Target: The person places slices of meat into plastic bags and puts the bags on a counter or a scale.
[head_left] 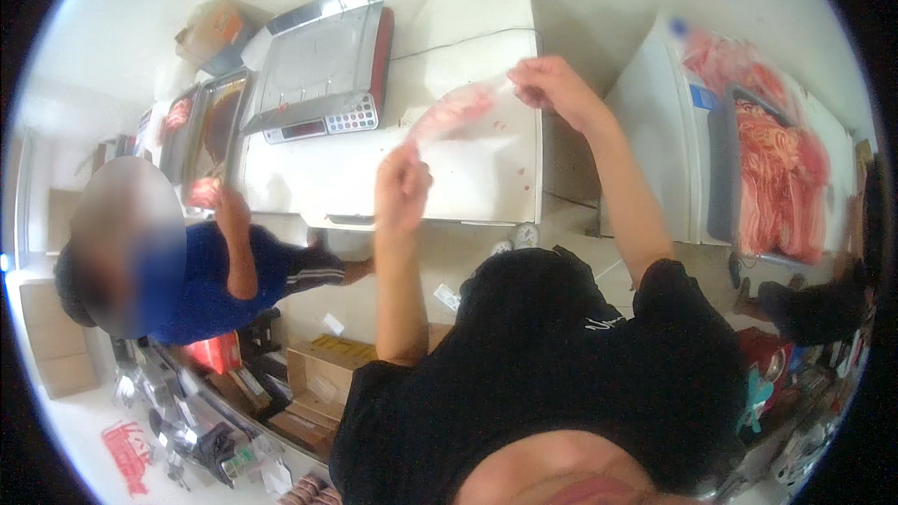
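Observation:
Both my hands are raised over a white counter (468, 178) and hold one clear plastic bag (456, 112) with pink raw meat inside. My left hand (402, 182) grips the bag's lower left end. My right hand (552, 84) pinches its upper right end. The bag hangs stretched between them, just above the counter top, to the right of a metal weighing scale (323, 70) with a keypad.
Another person in a blue shirt (215, 271) stands at the left and reaches toward trays of meat (201, 131). At the right a grey tub (776, 178) holds pink sliced meat on a white chest. Cardboard boxes (318, 369) lie on the floor.

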A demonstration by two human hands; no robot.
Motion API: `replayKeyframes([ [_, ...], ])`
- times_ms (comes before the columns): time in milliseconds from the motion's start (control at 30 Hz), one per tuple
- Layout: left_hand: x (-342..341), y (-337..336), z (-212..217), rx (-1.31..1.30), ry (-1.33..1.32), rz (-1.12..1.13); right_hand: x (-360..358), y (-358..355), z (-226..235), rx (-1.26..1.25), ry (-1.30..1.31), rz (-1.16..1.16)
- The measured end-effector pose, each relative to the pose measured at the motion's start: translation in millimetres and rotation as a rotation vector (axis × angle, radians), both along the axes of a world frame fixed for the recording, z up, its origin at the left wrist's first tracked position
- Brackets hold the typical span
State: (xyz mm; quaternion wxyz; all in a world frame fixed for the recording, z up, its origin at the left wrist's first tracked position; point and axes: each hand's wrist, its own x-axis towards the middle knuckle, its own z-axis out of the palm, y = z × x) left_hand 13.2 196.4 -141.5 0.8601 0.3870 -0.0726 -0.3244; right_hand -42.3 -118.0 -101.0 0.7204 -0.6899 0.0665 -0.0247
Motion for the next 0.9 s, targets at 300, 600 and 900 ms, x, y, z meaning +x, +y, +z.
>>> replayKeyframes([
  [300, 27.8, -43.0, 145.9, -0.47, 0.135, -0.417, -42.2, -16.4, 85.4, 0.654, -0.332, -0.137],
  [600, -73.4, -101.3, 183.8, -0.399, 0.235, -0.625, -257.0, 2.0, 124.3, 0.287, -0.306, -0.436],
  [900, -148.5, -247.4, 225.1, -0.103, 0.037, -0.941, -404.0, -91.2, 175.7, 0.335, -0.344, -0.383],
])
